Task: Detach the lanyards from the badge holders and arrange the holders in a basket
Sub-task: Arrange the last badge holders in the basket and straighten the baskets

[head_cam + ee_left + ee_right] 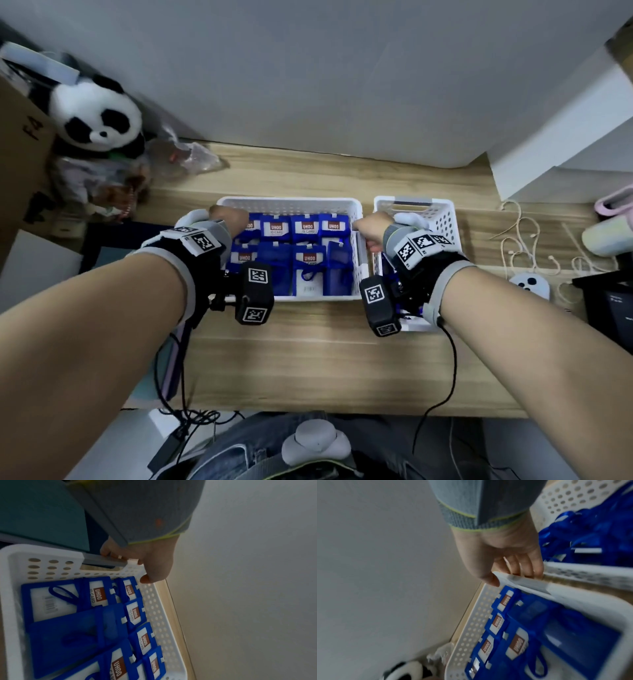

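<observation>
- Gripping the basket [291,205] at both short ends, I have my left hand [227,219] curled over the left handle and my right hand [371,229] curled over the right one; a hold at each end should keep it level if I shift it.
- In the left wrist view the fingers [109,553] wrap over the grey handle bar [104,559] from outside, with the thumb against the far wall, so this hand is closed on the basket.
- In the right wrist view the fingers [527,568] hook under the rim and the thumb presses its far corner, also closed on it.
- The badge holders [308,240] lie flat inside in two rows, blue frames overlapping slightly, most label side up. Laid flat like this they pack tightly and likely will not slide.
- The lanyards [590,527] sit as a loose blue heap in the second basket [442,212], just right of the first, which keeps the separated parts apart.
- Both baskets rest on the desk [308,359]; the first sits about mid-desk, nearer the far wall than the near edge.
- I judge the sorting close to finished, with only the basket's final position left to settle.
- A panda toy [99,116] stands at the far left, well apart.
</observation>
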`<state>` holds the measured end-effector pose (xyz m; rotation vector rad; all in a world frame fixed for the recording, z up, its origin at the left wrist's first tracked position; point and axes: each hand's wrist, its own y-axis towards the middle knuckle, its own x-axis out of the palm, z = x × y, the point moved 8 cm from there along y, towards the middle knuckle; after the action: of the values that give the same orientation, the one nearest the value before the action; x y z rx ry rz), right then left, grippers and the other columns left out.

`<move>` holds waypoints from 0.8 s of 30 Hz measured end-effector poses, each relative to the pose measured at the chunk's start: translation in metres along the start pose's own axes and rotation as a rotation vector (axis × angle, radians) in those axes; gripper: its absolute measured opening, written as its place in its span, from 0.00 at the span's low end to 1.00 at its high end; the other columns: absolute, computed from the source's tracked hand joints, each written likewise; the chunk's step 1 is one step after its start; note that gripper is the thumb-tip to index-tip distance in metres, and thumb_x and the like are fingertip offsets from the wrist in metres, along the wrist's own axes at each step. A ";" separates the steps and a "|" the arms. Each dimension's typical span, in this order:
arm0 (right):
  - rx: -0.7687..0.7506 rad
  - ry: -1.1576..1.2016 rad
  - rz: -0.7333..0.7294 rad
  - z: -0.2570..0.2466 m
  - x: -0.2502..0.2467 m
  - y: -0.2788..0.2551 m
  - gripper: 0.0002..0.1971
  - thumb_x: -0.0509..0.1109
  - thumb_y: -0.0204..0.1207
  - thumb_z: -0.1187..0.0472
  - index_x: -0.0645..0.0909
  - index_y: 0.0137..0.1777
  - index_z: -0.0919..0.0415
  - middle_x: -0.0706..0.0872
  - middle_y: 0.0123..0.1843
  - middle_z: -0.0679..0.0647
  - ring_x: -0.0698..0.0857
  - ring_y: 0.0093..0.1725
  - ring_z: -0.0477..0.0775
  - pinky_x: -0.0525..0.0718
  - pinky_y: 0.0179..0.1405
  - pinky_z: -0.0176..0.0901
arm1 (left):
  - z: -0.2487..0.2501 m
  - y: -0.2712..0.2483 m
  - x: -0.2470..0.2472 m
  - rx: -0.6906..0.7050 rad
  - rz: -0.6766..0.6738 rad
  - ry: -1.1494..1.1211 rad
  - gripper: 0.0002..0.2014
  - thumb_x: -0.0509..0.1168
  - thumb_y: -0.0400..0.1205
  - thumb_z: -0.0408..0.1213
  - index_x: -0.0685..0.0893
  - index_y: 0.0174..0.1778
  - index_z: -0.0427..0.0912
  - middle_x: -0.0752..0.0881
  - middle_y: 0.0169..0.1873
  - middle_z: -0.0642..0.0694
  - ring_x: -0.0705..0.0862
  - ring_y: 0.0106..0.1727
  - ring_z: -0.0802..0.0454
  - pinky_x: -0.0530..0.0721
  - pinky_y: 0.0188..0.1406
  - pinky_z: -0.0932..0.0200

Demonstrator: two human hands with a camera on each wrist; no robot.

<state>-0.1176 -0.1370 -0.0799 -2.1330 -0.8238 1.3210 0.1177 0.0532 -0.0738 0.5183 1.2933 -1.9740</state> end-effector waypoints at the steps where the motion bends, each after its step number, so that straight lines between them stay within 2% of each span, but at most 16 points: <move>1: -0.006 0.017 -0.006 -0.005 0.001 0.004 0.15 0.63 0.79 0.58 0.78 0.60 0.68 0.80 0.44 0.59 0.80 0.43 0.58 0.83 0.47 0.46 | 0.001 0.011 -0.003 -0.013 -0.005 -0.039 0.09 0.56 0.80 0.37 0.75 0.46 0.33 0.80 0.51 0.41 0.76 0.55 0.47 0.75 0.60 0.55; 3: -0.019 0.087 -0.011 -0.019 0.002 0.009 0.17 0.62 0.80 0.58 0.76 0.64 0.67 0.79 0.43 0.58 0.79 0.40 0.56 0.79 0.40 0.45 | 0.008 0.032 -0.009 -0.022 -0.012 -0.109 0.18 0.58 0.76 0.40 0.76 0.58 0.33 0.81 0.56 0.39 0.80 0.58 0.40 0.78 0.63 0.50; 4: -0.021 0.136 -0.008 -0.026 0.002 0.011 0.18 0.62 0.80 0.57 0.74 0.66 0.67 0.81 0.47 0.58 0.81 0.43 0.57 0.80 0.42 0.46 | 0.010 0.045 -0.011 -0.016 -0.011 -0.131 0.22 0.58 0.75 0.41 0.76 0.61 0.33 0.82 0.56 0.38 0.81 0.58 0.37 0.79 0.62 0.49; 6: -0.010 0.195 0.011 -0.039 0.001 0.022 0.21 0.62 0.80 0.56 0.72 0.69 0.67 0.81 0.60 0.62 0.82 0.58 0.61 0.81 0.55 0.48 | 0.024 0.062 -0.017 0.002 -0.011 -0.197 0.27 0.60 0.71 0.42 0.74 0.66 0.34 0.82 0.57 0.37 0.82 0.57 0.36 0.80 0.62 0.45; 7: -0.015 0.226 0.026 -0.042 0.000 0.024 0.22 0.63 0.80 0.56 0.72 0.70 0.68 0.81 0.63 0.62 0.81 0.62 0.62 0.79 0.58 0.48 | 0.031 0.061 -0.018 0.028 -0.018 -0.212 0.27 0.61 0.71 0.41 0.74 0.66 0.35 0.82 0.56 0.39 0.81 0.57 0.37 0.80 0.62 0.44; 9: -0.024 0.267 0.041 -0.059 0.000 0.038 0.21 0.64 0.79 0.56 0.74 0.68 0.69 0.82 0.58 0.62 0.81 0.59 0.61 0.77 0.56 0.44 | 0.040 0.094 -0.021 0.028 -0.012 -0.201 0.26 0.63 0.70 0.43 0.75 0.63 0.37 0.82 0.55 0.43 0.81 0.55 0.41 0.81 0.62 0.45; 13: -0.050 0.297 0.069 -0.078 -0.003 0.053 0.11 0.64 0.78 0.59 0.79 0.54 0.64 0.80 0.38 0.56 0.78 0.40 0.56 0.73 0.36 0.39 | 0.045 0.140 -0.021 0.028 0.054 -0.219 0.29 0.63 0.66 0.47 0.78 0.63 0.38 0.84 0.57 0.40 0.83 0.54 0.40 0.82 0.61 0.46; 14: -0.048 0.296 0.083 -0.084 -0.004 0.057 0.10 0.63 0.78 0.59 0.79 0.53 0.64 0.80 0.37 0.55 0.78 0.38 0.55 0.73 0.35 0.38 | 0.053 0.136 -0.026 0.035 0.068 -0.200 0.30 0.62 0.66 0.49 0.78 0.63 0.38 0.84 0.55 0.40 0.83 0.53 0.39 0.82 0.60 0.45; 17: -0.045 0.309 0.113 -0.097 -0.007 0.073 0.17 0.63 0.77 0.59 0.78 0.63 0.67 0.85 0.50 0.60 0.80 0.45 0.57 0.76 0.45 0.42 | 0.074 0.117 -0.036 0.052 0.077 -0.171 0.28 0.60 0.70 0.49 0.78 0.63 0.37 0.83 0.57 0.39 0.81 0.56 0.38 0.81 0.61 0.45; 20: -0.037 0.295 0.141 -0.106 -0.005 0.082 0.20 0.62 0.78 0.60 0.74 0.68 0.67 0.84 0.62 0.62 0.82 0.53 0.59 0.78 0.52 0.45 | 0.084 0.114 -0.039 0.043 0.094 -0.165 0.30 0.58 0.72 0.49 0.77 0.67 0.36 0.81 0.62 0.37 0.79 0.62 0.37 0.78 0.65 0.48; 22: -0.024 0.253 0.170 -0.107 -0.002 0.088 0.21 0.63 0.77 0.58 0.72 0.69 0.65 0.82 0.65 0.62 0.82 0.60 0.62 0.80 0.60 0.48 | 0.086 0.107 -0.040 0.045 0.119 -0.114 0.30 0.58 0.77 0.47 0.69 0.73 0.33 0.76 0.68 0.34 0.75 0.68 0.35 0.73 0.68 0.48; 24: -0.029 0.228 0.194 -0.107 -0.001 0.088 0.22 0.63 0.76 0.58 0.71 0.69 0.64 0.82 0.65 0.62 0.82 0.62 0.63 0.80 0.62 0.51 | 0.085 0.101 -0.038 0.042 0.124 -0.084 0.31 0.58 0.80 0.42 0.60 0.78 0.31 0.68 0.74 0.32 0.68 0.74 0.35 0.67 0.73 0.47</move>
<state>-0.0004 -0.2087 -0.0959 -2.3808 -0.5580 1.1335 0.2218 -0.0363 -0.0757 0.5177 1.1427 -1.9030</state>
